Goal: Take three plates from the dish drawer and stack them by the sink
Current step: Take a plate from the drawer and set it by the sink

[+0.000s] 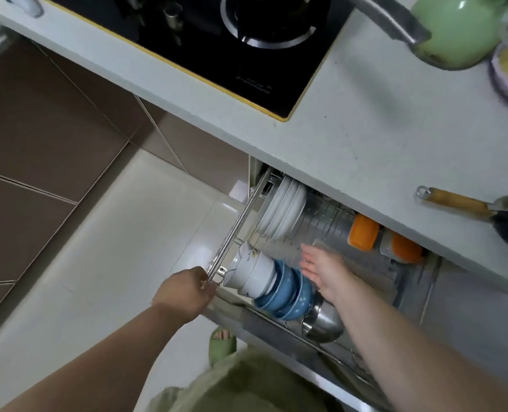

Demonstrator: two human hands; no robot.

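Note:
The dish drawer [234,233] is pulled out under the white counter. Several white plates [282,212] stand on edge in its wire rack at the far left. My left hand [187,288] is closed on the drawer's front left corner. My right hand [324,269] hovers open inside the drawer, fingers spread, a little in front of the plates and holding nothing. A row of white bowls [251,273] and blue bowls [291,292] lies on its side between my hands.
Steel bowls [324,319] lie beside the blue ones; orange containers [364,234] sit at the drawer's back. The counter [365,129] carries a black hob [217,34], a green pot [460,28] and a wooden-handled pan [460,203]. My slippered foot [221,343] stands on the tiled floor.

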